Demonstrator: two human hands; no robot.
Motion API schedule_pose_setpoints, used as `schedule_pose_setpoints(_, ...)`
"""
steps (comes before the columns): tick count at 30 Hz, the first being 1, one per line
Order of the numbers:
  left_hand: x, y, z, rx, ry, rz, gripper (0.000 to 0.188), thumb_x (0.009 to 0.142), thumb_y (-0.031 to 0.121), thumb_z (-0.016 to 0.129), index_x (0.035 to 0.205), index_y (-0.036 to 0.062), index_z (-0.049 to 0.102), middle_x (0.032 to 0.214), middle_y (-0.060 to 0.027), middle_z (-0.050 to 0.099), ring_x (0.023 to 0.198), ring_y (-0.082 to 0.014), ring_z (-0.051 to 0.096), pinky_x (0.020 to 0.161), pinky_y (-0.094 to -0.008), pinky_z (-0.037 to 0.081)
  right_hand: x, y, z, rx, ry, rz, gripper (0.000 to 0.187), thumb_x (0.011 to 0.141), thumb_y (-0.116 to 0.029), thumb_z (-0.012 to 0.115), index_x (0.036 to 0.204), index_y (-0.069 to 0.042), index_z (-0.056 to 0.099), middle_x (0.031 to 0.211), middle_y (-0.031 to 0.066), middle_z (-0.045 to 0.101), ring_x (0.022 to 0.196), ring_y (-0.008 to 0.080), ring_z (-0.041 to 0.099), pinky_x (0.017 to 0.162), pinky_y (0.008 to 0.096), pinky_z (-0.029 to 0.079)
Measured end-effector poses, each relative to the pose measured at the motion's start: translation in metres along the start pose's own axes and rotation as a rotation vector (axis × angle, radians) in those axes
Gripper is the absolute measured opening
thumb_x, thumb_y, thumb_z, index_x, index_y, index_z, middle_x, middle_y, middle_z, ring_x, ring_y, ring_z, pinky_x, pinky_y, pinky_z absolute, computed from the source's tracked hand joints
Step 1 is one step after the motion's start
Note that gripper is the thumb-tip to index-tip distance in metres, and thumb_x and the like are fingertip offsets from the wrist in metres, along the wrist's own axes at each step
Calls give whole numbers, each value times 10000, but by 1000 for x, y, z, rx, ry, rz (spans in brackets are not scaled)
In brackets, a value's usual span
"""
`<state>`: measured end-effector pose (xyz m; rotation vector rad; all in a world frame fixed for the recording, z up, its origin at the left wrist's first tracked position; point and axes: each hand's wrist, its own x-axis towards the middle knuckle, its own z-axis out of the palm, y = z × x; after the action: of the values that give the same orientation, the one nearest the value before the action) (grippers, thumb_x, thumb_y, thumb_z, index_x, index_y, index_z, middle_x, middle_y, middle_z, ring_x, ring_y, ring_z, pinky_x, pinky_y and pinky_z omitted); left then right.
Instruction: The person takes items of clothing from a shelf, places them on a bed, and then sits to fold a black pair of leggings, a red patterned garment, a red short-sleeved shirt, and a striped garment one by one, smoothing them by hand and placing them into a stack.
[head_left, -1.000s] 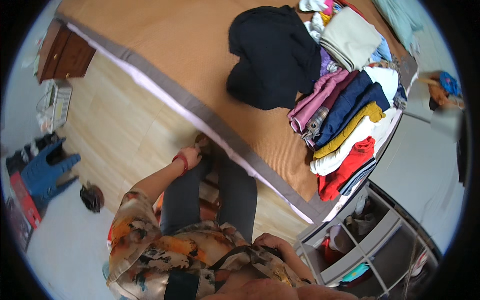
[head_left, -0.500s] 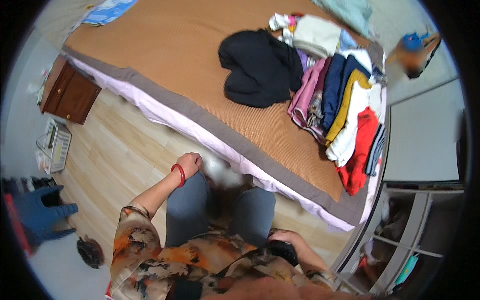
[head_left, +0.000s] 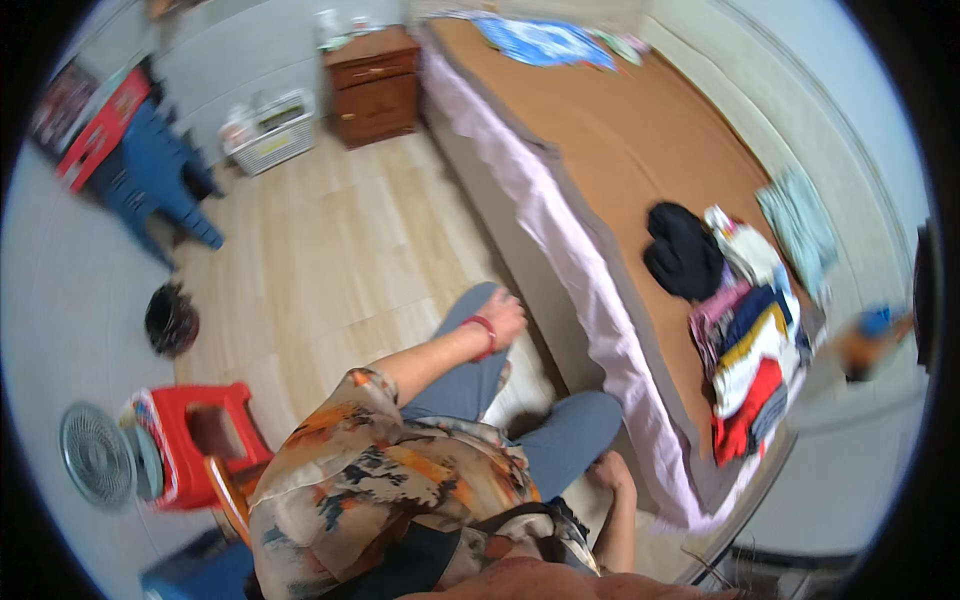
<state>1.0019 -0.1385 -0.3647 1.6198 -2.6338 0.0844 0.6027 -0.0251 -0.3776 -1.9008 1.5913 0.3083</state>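
Note:
My left hand [head_left: 503, 316], with a red bangle at its wrist, rests on my left knee in grey-blue trousers [head_left: 455, 385]. Its fingers are loosely bent and slightly blurred, and nothing shows in them. Low beside my right thigh is my right hand [head_left: 608, 472], its fingers mostly hidden. On the bed's brown mat [head_left: 600, 130], right of both hands, lies a row of folded clothes [head_left: 748, 350] in pink, navy, mustard, white and red. A bunched black garment [head_left: 684, 250] lies at the far end of that row.
A pale pink sheet edge [head_left: 560, 230] hangs along the bed's side. Ahead stand a brown nightstand [head_left: 372, 95] and a white basket [head_left: 275, 140]. At left are blue stools [head_left: 160, 165], a dark bin [head_left: 172, 322], a red stool [head_left: 205, 440] and a fan [head_left: 97, 455].
The view has swung left, so the clothes now sit farther right and the fan and red stool have come into view. My left hand stays on my knee; my right stays low by my thigh.

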Motion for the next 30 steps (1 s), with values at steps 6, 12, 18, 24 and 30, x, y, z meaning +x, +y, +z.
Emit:
schedule_pose_setpoints(6,-52,25,6,-136,12,128,202,782,255,536,720,117,670,752,-76,630,826,-251,591,1019,-487,257,14,8,-20,96,457,47,262,689,-204,613,773,39,662,695,198,640,664,242,641,643,367,483)
schedule_pose_setpoints(12,-77,20,39,-125,-347,272,233,797,301,547,832,112,679,846,-94,653,900,-250,597,971,-467,306,55,-52,-64,253,547,-3,233,779,-233,581,857,-23,644,723,109,646,669,182,601,632,336,465)
schedule_pose_setpoints(18,-54,31,43,-78,-478,327,291,857,364,506,947,128,651,952,-79,643,943,-235,581,865,-414,381,127,-91,-143,350,767,-185,281,773,-206,571,966,-6,609,872,174,630,814,312,606,741,389,475)
schedule_pose_setpoints(24,-35,55,49,-134,-537,408,295,862,365,489,976,136,638,985,-70,639,966,-223,578,879,-430,376,202,-94,-251,105,1064,6,636,727,-308,691,1266,-103,423,1148,230,487,1077,392,489,913,436,418)
schedule_pose_setpoints(30,-33,59,41,-197,-623,434,273,866,337,494,989,132,624,994,-75,634,990,-222,573,871,-412,385,263,-95,-277,209,824,433,702,728,-326,677,1341,-182,369,1208,217,472,1123,402,453,879,493,431)
